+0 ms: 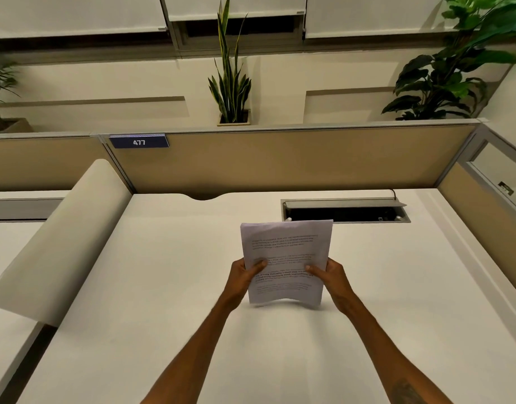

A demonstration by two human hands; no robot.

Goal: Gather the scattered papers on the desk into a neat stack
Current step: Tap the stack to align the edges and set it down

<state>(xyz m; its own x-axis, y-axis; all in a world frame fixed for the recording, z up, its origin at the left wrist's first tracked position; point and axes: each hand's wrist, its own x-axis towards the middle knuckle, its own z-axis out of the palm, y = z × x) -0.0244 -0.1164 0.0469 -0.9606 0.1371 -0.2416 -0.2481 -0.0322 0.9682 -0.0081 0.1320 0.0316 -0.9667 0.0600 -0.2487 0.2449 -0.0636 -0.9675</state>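
A stack of printed white papers stands upright near the middle of the white desk, its lower edge at or just above the surface. My left hand grips its left side with the thumb on the front sheet. My right hand grips the right side the same way. The sheets' top edges are slightly uneven. No loose papers lie elsewhere on the desk.
An open cable hatch is sunk into the desk just behind the stack. A rounded cream divider borders the desk on the left. Tan partition panels close off the back and right, with plants behind.
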